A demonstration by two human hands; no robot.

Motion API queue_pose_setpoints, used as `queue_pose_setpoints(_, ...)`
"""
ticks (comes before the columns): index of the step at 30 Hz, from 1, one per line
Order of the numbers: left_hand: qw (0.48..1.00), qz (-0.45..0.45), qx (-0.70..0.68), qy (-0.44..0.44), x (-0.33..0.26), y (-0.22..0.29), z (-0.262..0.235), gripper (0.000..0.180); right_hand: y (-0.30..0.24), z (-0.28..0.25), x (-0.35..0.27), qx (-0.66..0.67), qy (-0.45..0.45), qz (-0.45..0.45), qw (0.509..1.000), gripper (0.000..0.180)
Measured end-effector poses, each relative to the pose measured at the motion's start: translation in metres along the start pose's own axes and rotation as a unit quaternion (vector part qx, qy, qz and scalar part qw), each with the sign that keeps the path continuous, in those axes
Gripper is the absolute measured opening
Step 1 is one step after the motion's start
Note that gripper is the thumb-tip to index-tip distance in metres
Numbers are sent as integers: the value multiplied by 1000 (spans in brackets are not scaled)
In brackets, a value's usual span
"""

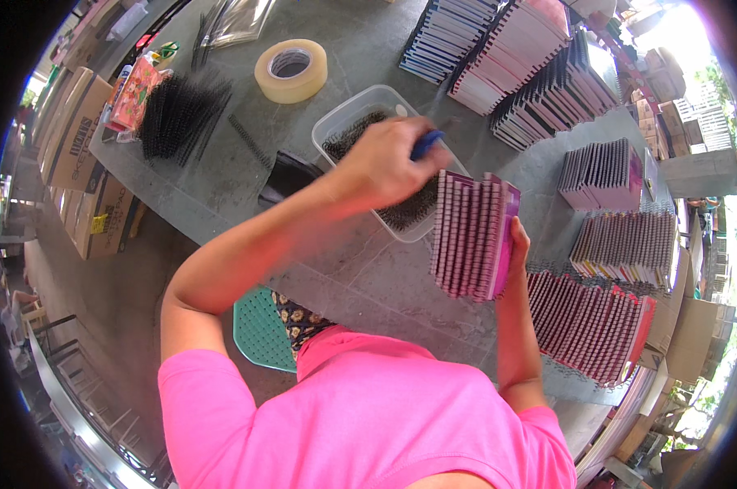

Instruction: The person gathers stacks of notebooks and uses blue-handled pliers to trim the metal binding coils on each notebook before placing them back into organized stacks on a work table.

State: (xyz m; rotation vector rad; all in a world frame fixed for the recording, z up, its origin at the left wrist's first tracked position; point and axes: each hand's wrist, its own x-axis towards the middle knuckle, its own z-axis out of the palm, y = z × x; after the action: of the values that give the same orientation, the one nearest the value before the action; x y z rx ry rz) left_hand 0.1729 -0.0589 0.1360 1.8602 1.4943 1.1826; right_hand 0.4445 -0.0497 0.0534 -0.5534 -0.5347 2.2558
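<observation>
My left hand [389,159], slightly blurred, is closed on a small blue-handled tool [426,144] whose kind I cannot make out. It hovers over a clear plastic tub [326,122] of small dark wire pieces [405,213]. My right hand [518,246] grips a stack of purple spiral notebooks [470,236] from its right side, the coil edges facing left and up. Its thumb shows along the purple cover, while the other fingers are mostly hidden. The stack stands just right of the tub, below the blue tool.
Stacks of spiral notebooks [593,326] line the table's right side and far edge [540,90]. Left of the tub lie a roll of clear tape [311,80], a black pouch-like item [291,178] and a pile of black coils [185,118]. Cardboard boxes [79,147] stand beyond the left edge.
</observation>
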Motion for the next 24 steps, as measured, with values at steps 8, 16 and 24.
queue_pose_setpoints(8,762,-350,-376,-393,-12,-9,-23,43,9,-24,13,167,-257,-64,950,56)
queue_pose_setpoints(16,666,-383,-442,-462,-10,-9,-19,40,10,-29,10,147,-273,-57,949,57)
queue_pose_setpoints(24,945,-89,99,-300,-21,8,-14,35,11,-9,3,41,-97,-106,989,53)
